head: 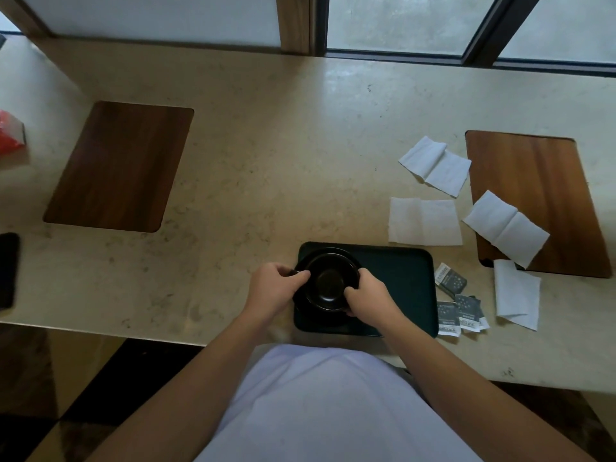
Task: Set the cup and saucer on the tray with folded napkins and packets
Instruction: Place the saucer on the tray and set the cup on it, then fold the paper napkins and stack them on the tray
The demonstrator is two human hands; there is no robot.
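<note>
A black cup [328, 281] rests on a black saucer [336, 253] at the left end of a dark green tray [403, 281] near the counter's front edge. My left hand [278, 288] pinches the cup's handle on its left side. My right hand [365, 293] grips the cup's right rim. Several white napkins lie unfolded to the right of the tray: one [425, 226] just behind it, one [435, 165] farther back, one [505, 226] on a wooden board, one [516, 293] at the front right. Several dark packets [461, 306] lie beside the tray's right edge.
A wooden board [550, 181] sits at the right and another wooden board [121, 165] at the left of the beige counter [283, 155]. A red object [10, 131] and a black phone [6, 268] lie at the far left edge. Windows run along the back.
</note>
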